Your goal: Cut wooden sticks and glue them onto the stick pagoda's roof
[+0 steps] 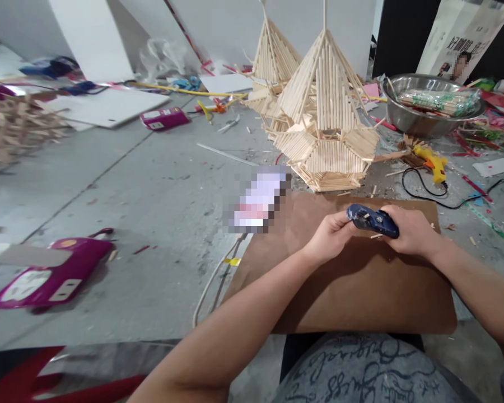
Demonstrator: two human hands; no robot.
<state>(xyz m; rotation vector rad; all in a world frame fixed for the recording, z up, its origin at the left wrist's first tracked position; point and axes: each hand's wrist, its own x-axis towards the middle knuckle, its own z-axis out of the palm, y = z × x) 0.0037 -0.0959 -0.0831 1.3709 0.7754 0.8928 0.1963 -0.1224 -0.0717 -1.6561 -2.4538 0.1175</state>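
My right hand (409,230) is closed around a dark blue hand tool (373,220), maybe a clipper or small glue gun, held over a brown cardboard sheet (353,285). My left hand (330,238) pinches at the tool's front end, and a short wooden stick piece (377,236) pokes out beneath it. Just beyond the cardboard stands a pagoda-like model made of thin wooden sticks (325,120), with a second stick tower (273,59) behind it.
A yellow glue gun (432,162) with a black cable lies right of the model. A steel bowl (428,112) holds packets of sticks. Magenta boxes (52,274) (163,118) lie on the grey floor at left. A white cable (214,280) runs beside the cardboard.
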